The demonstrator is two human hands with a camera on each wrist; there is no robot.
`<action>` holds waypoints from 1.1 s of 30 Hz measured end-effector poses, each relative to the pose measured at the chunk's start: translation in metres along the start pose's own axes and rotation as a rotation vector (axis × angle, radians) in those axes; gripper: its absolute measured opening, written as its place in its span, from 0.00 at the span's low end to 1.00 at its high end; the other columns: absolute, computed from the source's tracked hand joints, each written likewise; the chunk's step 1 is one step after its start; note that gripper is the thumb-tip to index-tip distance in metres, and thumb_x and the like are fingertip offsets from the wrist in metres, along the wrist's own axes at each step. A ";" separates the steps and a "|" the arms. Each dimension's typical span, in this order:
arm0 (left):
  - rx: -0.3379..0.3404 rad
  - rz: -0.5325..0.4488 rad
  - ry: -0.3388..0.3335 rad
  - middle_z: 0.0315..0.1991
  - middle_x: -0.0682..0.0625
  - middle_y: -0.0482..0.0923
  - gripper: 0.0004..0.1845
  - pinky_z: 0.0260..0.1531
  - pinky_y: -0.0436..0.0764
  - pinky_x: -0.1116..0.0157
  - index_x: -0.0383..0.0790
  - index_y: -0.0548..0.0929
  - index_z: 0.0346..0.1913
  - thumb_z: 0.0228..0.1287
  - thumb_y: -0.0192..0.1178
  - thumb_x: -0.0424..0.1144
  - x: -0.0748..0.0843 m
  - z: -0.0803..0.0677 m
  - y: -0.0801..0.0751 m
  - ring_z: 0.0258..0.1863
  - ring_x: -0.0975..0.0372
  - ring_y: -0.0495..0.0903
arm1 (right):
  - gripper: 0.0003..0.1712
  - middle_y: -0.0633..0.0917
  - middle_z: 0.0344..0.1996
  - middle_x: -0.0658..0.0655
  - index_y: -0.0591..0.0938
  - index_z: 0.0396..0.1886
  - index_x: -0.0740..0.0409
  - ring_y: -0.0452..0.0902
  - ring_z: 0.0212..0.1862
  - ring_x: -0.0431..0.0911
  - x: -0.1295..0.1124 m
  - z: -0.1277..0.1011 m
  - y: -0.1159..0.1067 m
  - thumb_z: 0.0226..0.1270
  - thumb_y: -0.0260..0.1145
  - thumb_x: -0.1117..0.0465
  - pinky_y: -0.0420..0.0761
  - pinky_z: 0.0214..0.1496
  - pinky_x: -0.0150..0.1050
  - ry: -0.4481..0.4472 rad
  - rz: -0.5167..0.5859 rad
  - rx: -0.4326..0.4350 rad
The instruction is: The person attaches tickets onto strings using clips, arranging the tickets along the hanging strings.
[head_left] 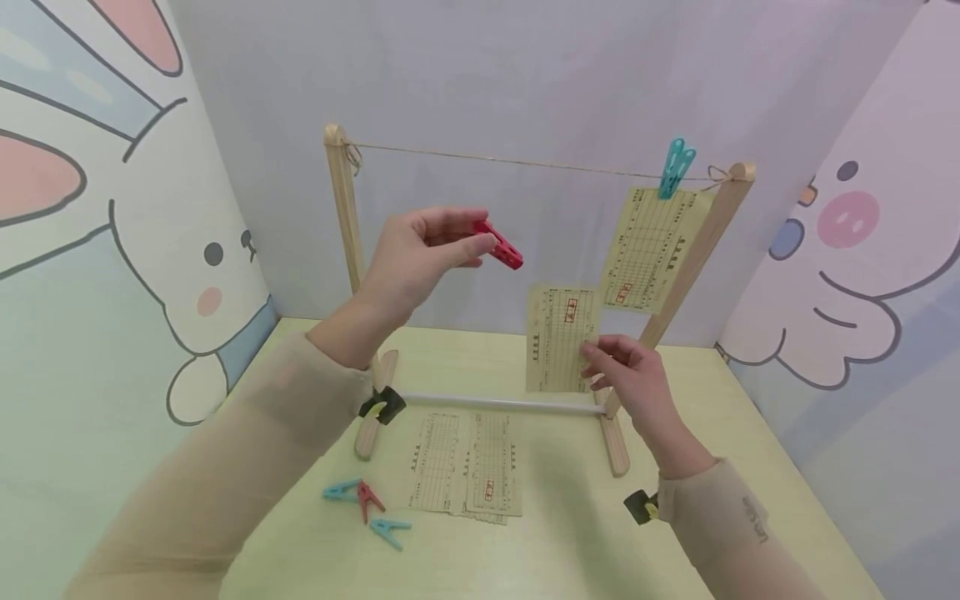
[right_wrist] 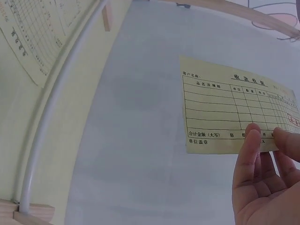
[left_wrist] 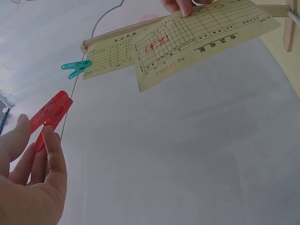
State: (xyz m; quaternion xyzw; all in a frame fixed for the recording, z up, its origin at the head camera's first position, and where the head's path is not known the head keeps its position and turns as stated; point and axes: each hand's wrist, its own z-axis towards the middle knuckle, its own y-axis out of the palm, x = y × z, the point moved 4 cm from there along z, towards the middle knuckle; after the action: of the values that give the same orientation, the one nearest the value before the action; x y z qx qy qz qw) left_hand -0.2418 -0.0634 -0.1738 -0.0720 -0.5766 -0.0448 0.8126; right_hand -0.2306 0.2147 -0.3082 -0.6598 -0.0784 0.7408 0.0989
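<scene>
Receipt slip is held upright in mid-air, pinched at its lower right edge by the right hand, fingers and thumb clamped on the paper. It sits below the string, between the two wooden posts, above the white crossbar. Top edge is well short of the string.

Left hand is raised left of the slip, thumb and fingers gripping a red clothespin; can't tell if its jaws are apart. Hands are well apart.

Another slip hangs at the right end of the string under a teal clothespin, close beside the right post. String is bare from that pin across to the left post.

On the table: a stack of slips in front of the crossbar, three spare pins to its left.
</scene>
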 end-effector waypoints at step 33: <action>0.106 -0.096 0.120 0.34 0.52 0.88 0.13 0.53 0.81 0.67 0.35 0.88 0.46 0.56 0.72 0.32 0.039 0.040 0.014 0.39 0.59 0.87 | 0.05 0.88 0.30 0.43 0.84 0.38 0.52 0.85 0.29 0.38 -0.069 0.030 -0.024 0.67 0.69 0.57 0.84 0.31 0.30 -0.097 0.193 -0.008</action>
State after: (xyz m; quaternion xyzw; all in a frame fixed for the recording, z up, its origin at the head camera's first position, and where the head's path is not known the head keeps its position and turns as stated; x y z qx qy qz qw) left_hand -0.2640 -0.0420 -0.1254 0.0019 -0.5313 -0.0574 0.8452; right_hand -0.2513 0.2207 -0.2323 -0.6282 -0.0220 0.7775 0.0206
